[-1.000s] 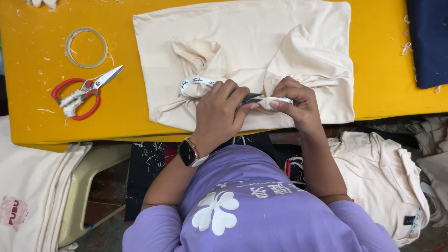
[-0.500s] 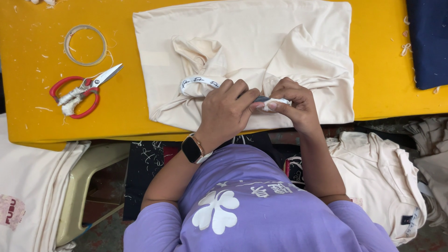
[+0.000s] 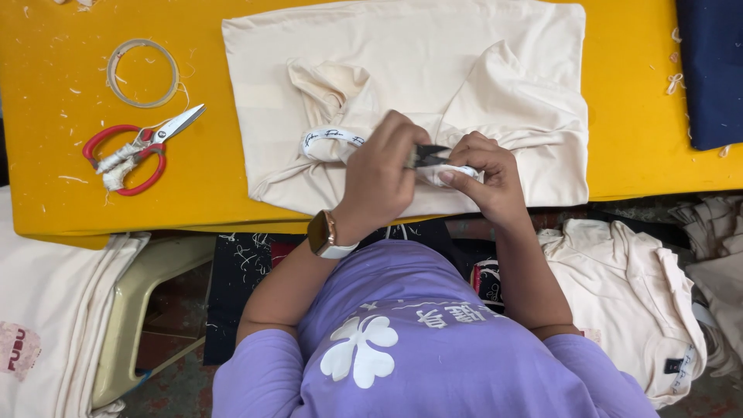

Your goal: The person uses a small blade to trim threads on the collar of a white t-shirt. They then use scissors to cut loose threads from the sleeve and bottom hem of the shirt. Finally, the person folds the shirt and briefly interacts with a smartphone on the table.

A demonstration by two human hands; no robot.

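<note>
A cream T-shirt (image 3: 433, 62) lies folded on the yellow table (image 3: 232, 209). Its white printed neck band (image 3: 325, 139) curls near the front edge. My left hand (image 3: 379, 182), with a watch on the wrist, holds small dark thread snips (image 3: 427, 155) whose tips point right. My right hand (image 3: 484, 178) pinches the white band end (image 3: 449, 174) of the shirt just under the snips. Both hands touch over the shirt's lower middle part.
Red-handled scissors (image 3: 135, 151) and a ring of tape (image 3: 143, 73) lie at the table's left, among thread scraps. Dark blue cloth (image 3: 712, 70) covers the right corner. Cream garments are piled at lower right (image 3: 619, 286) and lower left (image 3: 46, 310), beside a stool (image 3: 147, 286).
My left hand has shifted slightly right and up, bringing the snips closer to the band end in my right fingers. The shirt and table items have not moved.
</note>
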